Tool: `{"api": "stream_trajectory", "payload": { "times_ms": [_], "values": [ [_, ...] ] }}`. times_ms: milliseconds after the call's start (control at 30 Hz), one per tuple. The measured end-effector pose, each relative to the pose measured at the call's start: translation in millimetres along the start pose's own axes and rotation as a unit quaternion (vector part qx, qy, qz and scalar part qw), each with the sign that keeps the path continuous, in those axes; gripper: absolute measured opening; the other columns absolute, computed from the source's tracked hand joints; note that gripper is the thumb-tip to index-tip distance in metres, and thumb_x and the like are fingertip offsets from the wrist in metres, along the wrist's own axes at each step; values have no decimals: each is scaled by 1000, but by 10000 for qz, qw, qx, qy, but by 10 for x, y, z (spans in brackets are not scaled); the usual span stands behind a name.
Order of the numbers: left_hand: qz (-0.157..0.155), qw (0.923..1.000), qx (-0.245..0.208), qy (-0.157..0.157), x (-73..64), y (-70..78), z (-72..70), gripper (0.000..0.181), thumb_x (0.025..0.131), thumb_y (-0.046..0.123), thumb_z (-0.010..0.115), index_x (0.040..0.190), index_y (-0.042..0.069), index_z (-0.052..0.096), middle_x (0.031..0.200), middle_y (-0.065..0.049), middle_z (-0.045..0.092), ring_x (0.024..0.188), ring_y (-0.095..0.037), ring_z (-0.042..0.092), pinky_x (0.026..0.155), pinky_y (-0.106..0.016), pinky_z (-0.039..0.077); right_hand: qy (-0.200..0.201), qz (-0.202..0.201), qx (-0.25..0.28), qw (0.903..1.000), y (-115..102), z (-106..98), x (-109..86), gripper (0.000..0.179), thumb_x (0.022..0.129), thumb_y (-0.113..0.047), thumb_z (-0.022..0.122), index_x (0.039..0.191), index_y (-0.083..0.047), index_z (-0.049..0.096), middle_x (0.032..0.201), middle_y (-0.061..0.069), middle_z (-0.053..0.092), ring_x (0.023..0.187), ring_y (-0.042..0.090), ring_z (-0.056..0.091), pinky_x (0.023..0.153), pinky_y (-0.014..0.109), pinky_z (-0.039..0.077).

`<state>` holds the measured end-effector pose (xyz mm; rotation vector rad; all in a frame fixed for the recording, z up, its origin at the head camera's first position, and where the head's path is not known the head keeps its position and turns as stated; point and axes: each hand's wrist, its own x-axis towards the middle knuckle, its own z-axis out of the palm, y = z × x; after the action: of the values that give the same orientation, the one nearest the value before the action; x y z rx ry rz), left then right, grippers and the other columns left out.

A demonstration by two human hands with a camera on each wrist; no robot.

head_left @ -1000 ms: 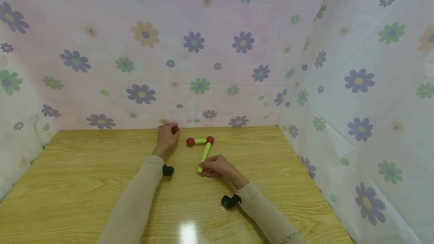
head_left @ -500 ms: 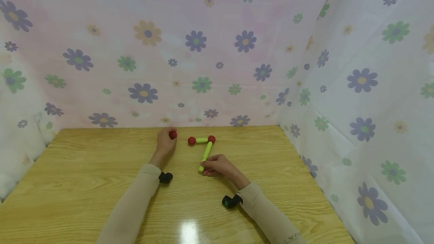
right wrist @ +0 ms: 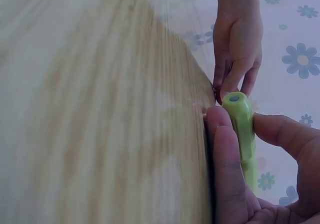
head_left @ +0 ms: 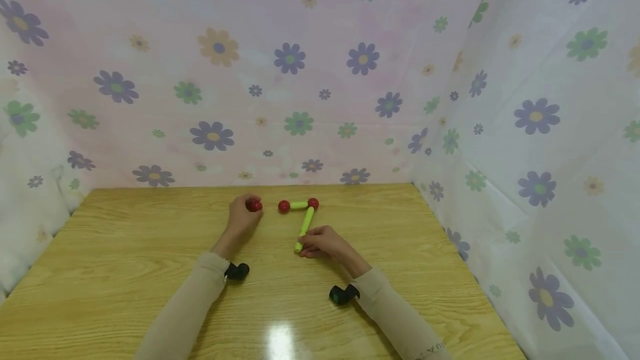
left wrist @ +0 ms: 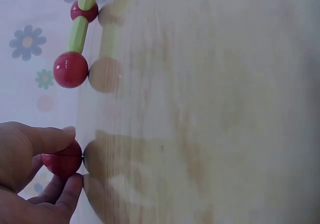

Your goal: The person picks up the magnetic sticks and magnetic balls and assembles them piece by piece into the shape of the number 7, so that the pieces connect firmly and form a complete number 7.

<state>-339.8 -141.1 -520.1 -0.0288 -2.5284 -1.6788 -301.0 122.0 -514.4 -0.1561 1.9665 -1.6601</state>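
Observation:
In the head view my left hand (head_left: 240,218) pinches a red ball (head_left: 256,205) on the table's far part; the left wrist view shows thumb and fingers around this ball (left wrist: 62,159). Just right of it, apart, lies a second red ball (head_left: 284,206), joined by a short yellow-green rod (head_left: 299,205) to a third, corner red ball (head_left: 313,203). From that corner a longer yellow-green rod (head_left: 307,220) runs towards me. My right hand (head_left: 326,242) pinches its near end, where the right wrist view shows a grey dot on the rod tip (right wrist: 234,99).
The wooden table (head_left: 135,271) ends at a flowered cloth backdrop (head_left: 240,110) behind and a similar cloth wall (head_left: 545,193) on the right. Black wrist cameras (head_left: 237,271) sit on both sleeves near the tabletop.
My left hand has drawn the red ball slightly towards me from the table's back edge. The right hand keeps its pinch on the longer rod, almost still.

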Motion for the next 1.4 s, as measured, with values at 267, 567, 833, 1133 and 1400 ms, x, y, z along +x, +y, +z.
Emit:
{"api": "stream_trajectory", "payload": {
  "times_ms": [267,567,833,1133,1400],
  "values": [
    [-84,9994,152,-310,-197,93,-29,32,88,-2,68,121,-4,66,111,-21,64,100,-32,61,83,-38,54,-106,45,-92,9999,-21,-21,31,30,99,-19,66,117,6,65,89,9,73,75,11,73,68,20,58],
    [-137,9983,-309,-471,-364,135,28,32,86,2,78,116,-5,69,106,-20,69,96,-31,66,83,-36,56,-260,-55,-74,9996,-33,2,107,32,100,-18,64,120,7,65,93,10,76,80,12,74,74,23,59],
    [-412,9924,-982,-611,-459,58,98,33,90,8,77,121,0,68,113,-16,69,102,-25,66,83,-30,53,-530,-65,-38,9986,-44,-56,217,30,102,-17,62,121,6,64,94,12,75,82,15,75,75,27,60],
    [-290,9890,-1036,-1018,-569,87,118,36,88,11,80,121,-1,69,114,-16,68,100,-24,67,81,-29,54,-541,4,109,9985,-67,-52,288,34,103,-16,61,126,9,61,94,11,75,83,15,75,76,27,60],
    [-322,9858,-1198,-1130,-679,196,175,36,88,7,79,121,-2,67,114,-16,67,99,-23,67,81,-30,54,-472,1,147,9988,-97,-21,296,34,102,-15,62,126,9,62,94,10,76,83,14,75,77,26,60]
  ]
}}
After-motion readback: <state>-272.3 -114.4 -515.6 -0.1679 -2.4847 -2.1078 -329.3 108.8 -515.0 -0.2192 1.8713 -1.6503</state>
